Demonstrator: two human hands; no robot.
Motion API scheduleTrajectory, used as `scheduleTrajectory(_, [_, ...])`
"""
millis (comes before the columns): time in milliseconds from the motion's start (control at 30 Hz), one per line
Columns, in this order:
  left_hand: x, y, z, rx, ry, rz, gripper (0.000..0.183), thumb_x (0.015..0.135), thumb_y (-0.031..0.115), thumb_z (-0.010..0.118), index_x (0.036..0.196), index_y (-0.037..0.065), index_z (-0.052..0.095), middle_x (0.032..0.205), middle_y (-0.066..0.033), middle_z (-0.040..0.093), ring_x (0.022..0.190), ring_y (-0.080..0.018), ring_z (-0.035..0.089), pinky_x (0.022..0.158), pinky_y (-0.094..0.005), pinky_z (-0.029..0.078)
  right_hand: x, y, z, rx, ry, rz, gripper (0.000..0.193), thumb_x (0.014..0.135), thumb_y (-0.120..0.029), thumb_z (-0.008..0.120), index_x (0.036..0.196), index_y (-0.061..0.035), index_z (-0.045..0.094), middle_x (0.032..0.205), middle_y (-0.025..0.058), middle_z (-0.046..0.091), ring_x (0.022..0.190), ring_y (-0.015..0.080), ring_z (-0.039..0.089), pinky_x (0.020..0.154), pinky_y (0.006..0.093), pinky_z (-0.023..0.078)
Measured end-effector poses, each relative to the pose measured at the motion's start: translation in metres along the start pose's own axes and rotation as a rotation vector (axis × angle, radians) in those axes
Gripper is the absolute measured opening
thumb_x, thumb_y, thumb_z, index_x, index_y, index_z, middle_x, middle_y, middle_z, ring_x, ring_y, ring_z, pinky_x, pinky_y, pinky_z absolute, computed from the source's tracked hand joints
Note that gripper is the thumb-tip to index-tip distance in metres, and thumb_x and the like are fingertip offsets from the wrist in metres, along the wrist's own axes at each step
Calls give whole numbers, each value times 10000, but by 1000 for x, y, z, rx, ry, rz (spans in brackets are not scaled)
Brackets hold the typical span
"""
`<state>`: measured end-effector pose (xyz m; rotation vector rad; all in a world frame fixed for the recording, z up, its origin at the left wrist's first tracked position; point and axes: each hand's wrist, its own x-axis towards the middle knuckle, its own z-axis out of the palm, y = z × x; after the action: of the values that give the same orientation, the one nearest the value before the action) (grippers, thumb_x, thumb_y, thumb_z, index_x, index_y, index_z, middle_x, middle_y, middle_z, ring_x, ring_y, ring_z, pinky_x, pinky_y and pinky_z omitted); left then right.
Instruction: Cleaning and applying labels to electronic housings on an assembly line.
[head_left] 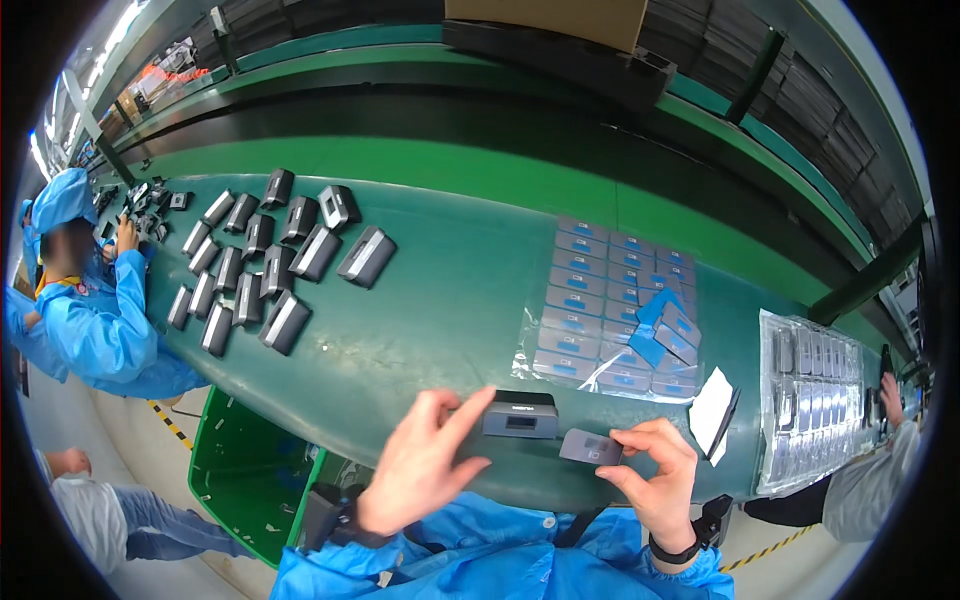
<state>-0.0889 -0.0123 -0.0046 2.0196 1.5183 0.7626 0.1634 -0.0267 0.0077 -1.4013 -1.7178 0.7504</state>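
A dark grey, box-shaped device (520,422) with a small rectangular opening in its front sits on the green work table (420,300) before me. My left hand (425,462) is beside its left end, thumb and fingers apart, the index fingertip at or very near the device's edge. I cannot tell whether they touch. Just right of the device, a thin grey cover plate (588,447) with a small marked window is pinched by its right end between the thumb and fingers of my right hand (660,470).
Several dark devices (275,270) stand at the table's left. Grey cover plates (573,299) with blue film pieces (648,345) lie on clear plastic at right, near white paper (711,408) and a clear tray (775,425). A green bin (215,440) sits below; a co-worker (100,320) sits left.
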Motion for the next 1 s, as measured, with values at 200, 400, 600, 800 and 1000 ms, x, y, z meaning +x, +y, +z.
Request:
scheduleTrajectory(200, [6, 0, 21, -62, -1, -22, 544, 673, 72, 759, 1191, 75, 594, 791, -105, 545, 690, -225, 578, 654, -326, 500, 4, -8, -1, -46, -5, -50, 362, 614, -50, 806, 951, -23, 678, 863, 88, 599, 769, 222, 587, 670, 310, 485])
scheduleTrajectory(400, [-7, 9, 33, -583, -128, -346, 540, 772, -4, 656, 1285, 55, 498, 845, -99, 653, 692, -120, 649, 598, -258, 507, 15, -13, 13, -221, -92, -171, 347, 611, -46, 779, 939, -47, 667, 843, 84, 571, 755, 261, 561, 655, 343, 466])
scheduleTrajectory(600, [-9, 10, 32, -750, -198, -404, 557, 797, -68, 602, 1322, 23, 438, 941, -100, 669, 769, -116, 657, 666, -249, 522, 19, -16, 23, -269, -151, -220, 339, 622, -46, 767, 938, -25, 649, 828, 87, 559, 740, 266, 556, 650, 352, 463])
scheduleTrajectory(800, [-9, 8, 31, -809, -221, -417, 578, 792, -65, 603, 1334, 30, 423, 986, -120, 656, 799, -128, 659, 703, -253, 528, 17, -16, 26, -270, -190, -184, 323, 630, -50, 766, 926, -14, 643, 832, 96, 563, 740, 273, 559, 653, 357, 471])
scheduleTrajectory(1000, [-8, 5, 30, -757, -264, -380, 591, 787, -56, 611, 1338, 33, 419, 983, -114, 650, 806, -138, 657, 714, -261, 530, 19, -14, 28, -253, -211, -177, 305, 642, -43, 763, 919, -9, 638, 836, 100, 566, 752, 279, 561, 661, 358, 479])
